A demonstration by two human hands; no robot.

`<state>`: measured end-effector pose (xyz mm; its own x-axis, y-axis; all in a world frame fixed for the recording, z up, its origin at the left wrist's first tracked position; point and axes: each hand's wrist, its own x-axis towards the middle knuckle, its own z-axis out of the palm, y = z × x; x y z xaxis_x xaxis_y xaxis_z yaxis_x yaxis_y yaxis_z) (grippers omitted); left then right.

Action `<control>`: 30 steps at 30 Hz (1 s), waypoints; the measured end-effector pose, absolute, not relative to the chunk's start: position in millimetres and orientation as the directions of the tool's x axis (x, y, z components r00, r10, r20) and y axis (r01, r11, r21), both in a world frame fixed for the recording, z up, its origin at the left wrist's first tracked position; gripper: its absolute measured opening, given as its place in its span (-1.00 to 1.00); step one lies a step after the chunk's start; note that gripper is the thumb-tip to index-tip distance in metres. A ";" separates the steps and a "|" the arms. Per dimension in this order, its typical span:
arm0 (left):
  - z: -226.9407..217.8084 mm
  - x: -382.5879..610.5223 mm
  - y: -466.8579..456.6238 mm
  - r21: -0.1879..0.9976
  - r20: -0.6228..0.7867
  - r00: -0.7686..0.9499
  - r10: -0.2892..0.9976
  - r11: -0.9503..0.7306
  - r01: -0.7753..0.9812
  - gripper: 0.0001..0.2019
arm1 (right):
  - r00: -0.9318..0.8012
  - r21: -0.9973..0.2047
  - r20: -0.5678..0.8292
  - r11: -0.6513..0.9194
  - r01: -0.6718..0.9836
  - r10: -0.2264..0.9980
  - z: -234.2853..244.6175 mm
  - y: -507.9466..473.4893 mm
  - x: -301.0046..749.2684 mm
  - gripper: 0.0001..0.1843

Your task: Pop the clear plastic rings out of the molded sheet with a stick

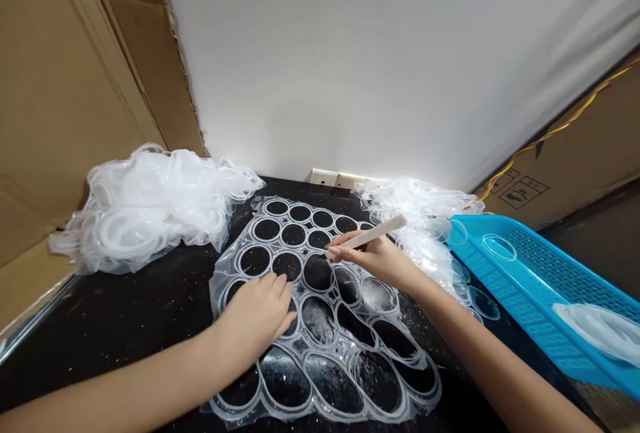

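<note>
A clear plastic sheet [320, 326] with many round cut-outs lies flat on the black speckled tabletop [125, 313]. My left hand [260, 316] rests on the sheet's left part, fingers loosely curled and pressing down. My right hand [375, 259] grips a white stick-like tool [367, 236] like a pen. The tool's tip touches the sheet near one of the middle rings.
A heap of clear plastic scraps [150, 203] lies at the back left, another pile [420, 209] at the back right. A blue plastic basket [545, 286] with clear round pieces stands at the right. Cardboard [65, 86] lines the left side; a white wall is behind.
</note>
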<state>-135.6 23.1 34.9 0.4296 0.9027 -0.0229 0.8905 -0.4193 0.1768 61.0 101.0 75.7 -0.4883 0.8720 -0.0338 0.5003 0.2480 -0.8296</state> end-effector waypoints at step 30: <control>-5.4 -153.6 3.4 -0.103 0.353 0.554 0.754 -0.557 0.824 -0.57 | -0.706 -0.551 0.103 0.631 0.546 0.701 44.9 73.5 -5.9 -0.76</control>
<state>-153.6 3.4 -5.4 0.5540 0.7537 0.3534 0.8239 -0.5573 -0.1031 -5.9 73.5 44.9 -0.7056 0.7011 0.1029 0.5461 0.6306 -0.5514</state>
